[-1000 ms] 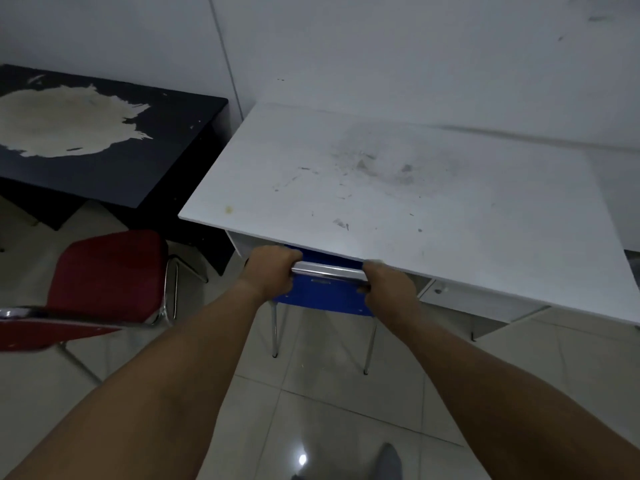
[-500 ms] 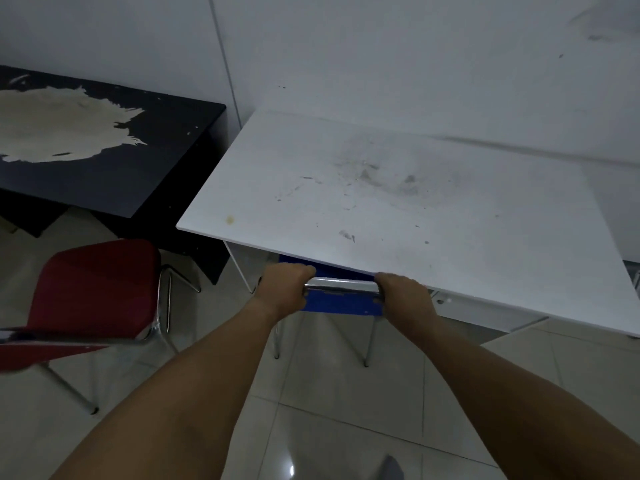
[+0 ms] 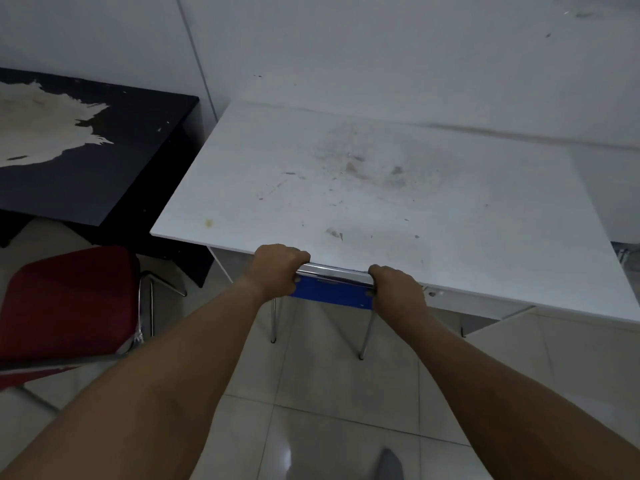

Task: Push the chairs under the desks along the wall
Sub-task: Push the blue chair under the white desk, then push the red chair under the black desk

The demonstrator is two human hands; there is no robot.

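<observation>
A blue chair (image 3: 329,295) with a chrome top rail stands tucked under the white desk (image 3: 363,188), only its backrest and two rear legs showing. My left hand (image 3: 278,270) grips the left end of the rail and my right hand (image 3: 394,289) grips the right end, both right at the desk's front edge. A red chair (image 3: 65,303) stands out on the floor at the left, in front of the black desk (image 3: 86,161), not held.
Both desks stand against the white wall (image 3: 346,46). The black desk has a large worn pale patch. Pale floor tiles (image 3: 329,393) lie in front, and my foot (image 3: 389,464) shows at the bottom edge.
The blue chair has slid a little further under the white desk with both hands still on its rail; less of the blue backrest shows.
</observation>
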